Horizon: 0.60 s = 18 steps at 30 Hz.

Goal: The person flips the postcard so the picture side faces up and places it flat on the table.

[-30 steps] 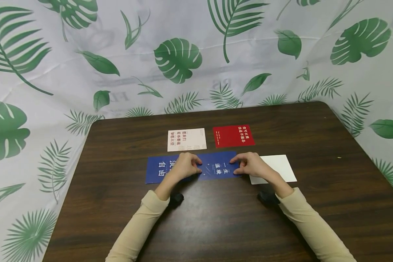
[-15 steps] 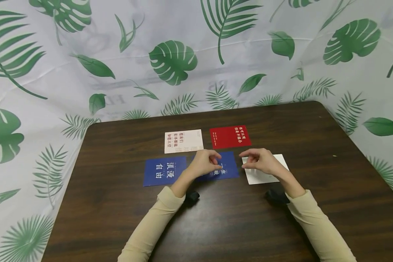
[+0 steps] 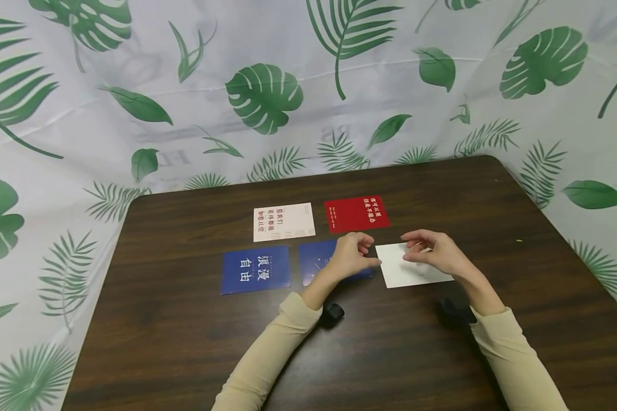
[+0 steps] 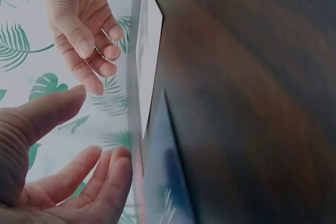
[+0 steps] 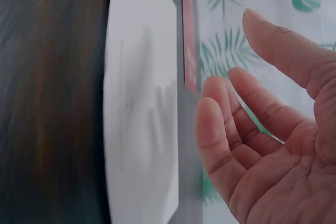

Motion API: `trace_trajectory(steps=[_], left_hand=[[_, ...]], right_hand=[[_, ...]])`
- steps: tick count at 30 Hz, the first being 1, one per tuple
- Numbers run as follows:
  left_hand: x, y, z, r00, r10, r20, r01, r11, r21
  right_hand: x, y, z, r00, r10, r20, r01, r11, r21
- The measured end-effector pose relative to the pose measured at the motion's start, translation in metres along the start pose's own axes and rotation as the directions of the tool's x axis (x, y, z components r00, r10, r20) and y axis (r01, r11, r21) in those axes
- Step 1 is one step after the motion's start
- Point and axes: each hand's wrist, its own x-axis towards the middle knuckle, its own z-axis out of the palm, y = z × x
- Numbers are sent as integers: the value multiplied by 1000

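Observation:
My left hand [image 3: 351, 254] hovers over the right part of a blue card [image 3: 313, 264] with white print, its thumb tip near the left edge of a white card [image 3: 398, 274]. The fingers hang loosely bent and hold nothing. Over the white card is my right hand [image 3: 437, 251], thumb and fingers apart, with nothing between them. In the left wrist view both hands stand above the cards. The right wrist view shows the white card [image 5: 142, 129] flat on the table below my right hand [image 5: 268, 124].
Left of these lies another blue card [image 3: 254, 271] with large white characters. Behind are a cream card [image 3: 288, 220] and a red card [image 3: 355, 214]. All lie flat on a dark wooden table [image 3: 185, 354], with a leaf-printed curtain [image 3: 195, 114] beyond its back edge.
Both hands have come off the right blue card and moved right. The left now hangs near the white card, the right above it. The head view has shifted slightly.

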Motion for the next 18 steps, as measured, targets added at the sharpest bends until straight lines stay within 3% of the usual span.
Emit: trace_trajectory(steps=[9, 18], left_hand=[[7, -1, 16, 997, -73, -38, 74, 997, 31], [12, 4, 25, 994, -107, -7, 107, 977, 186]], right_hand=[[-15, 24, -16, 995, 39, -97, -39, 999, 1], [-23, 39, -21, 979, 110, -172, -128, 987, -98]])
